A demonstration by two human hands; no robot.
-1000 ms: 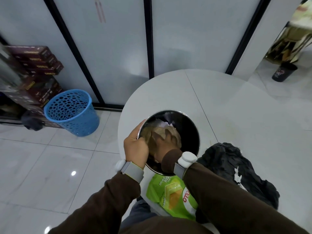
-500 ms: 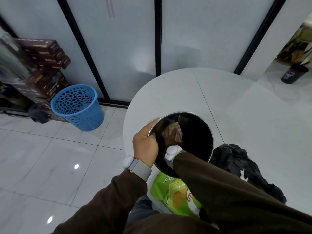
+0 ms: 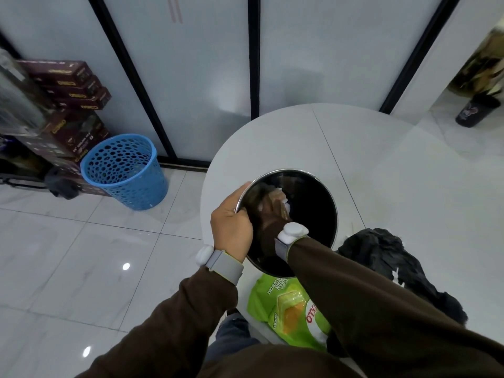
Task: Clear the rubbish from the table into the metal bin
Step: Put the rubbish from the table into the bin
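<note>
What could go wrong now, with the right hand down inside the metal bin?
1. The metal bin stands near the table edge, steadied by the left hand on its rim; a push by the right hand might tip it.
2. The right sleeve lies over the green snack bag and may sweep it off.

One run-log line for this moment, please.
left hand: grips metal bin rim | right hand: in bin, on rubbish | green packet, black bag: on table
</note>
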